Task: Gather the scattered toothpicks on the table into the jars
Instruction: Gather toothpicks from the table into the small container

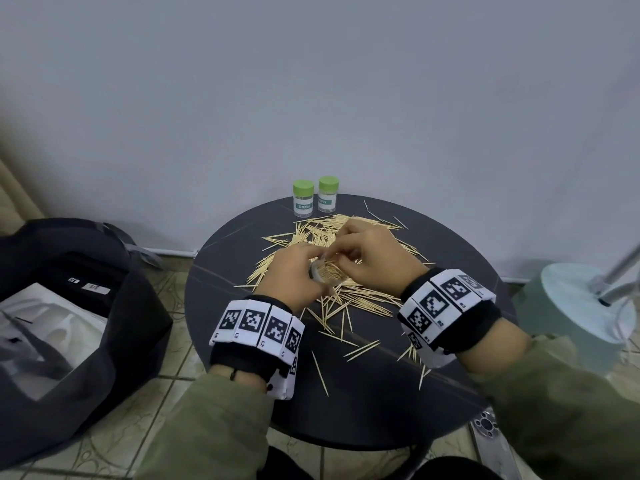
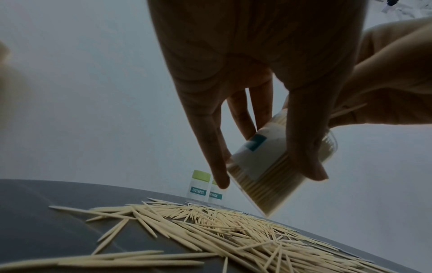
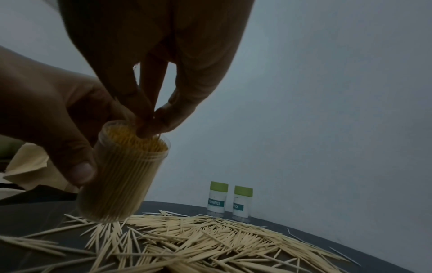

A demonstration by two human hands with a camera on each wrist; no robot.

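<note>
At frame centre, the left hand point(image 1: 294, 275) grips an open jar point(image 3: 121, 173) packed with toothpicks; the right hand point(image 1: 374, 258) pinches toothpicks at its mouth. Two capped jars point(image 1: 314, 199) stand behind.

- Open clear jar point(image 3: 121, 175), packed with upright toothpicks, tilted, held above the table.
- 2 green-lidded jars point(image 1: 314, 197) labelled "TOOTHPICK", upright, side by side at the table's far edge.
- Loose toothpicks point(image 1: 349, 292) scattered across the dark tabletop.

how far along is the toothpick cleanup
Possibly done: two capped jars stand at the table's far edge, contents unclear. In hand: the left hand holds an open jar, nearly full, while the right hand pinches toothpicks into its mouth. Left: a large scattered pile remains.
</note>
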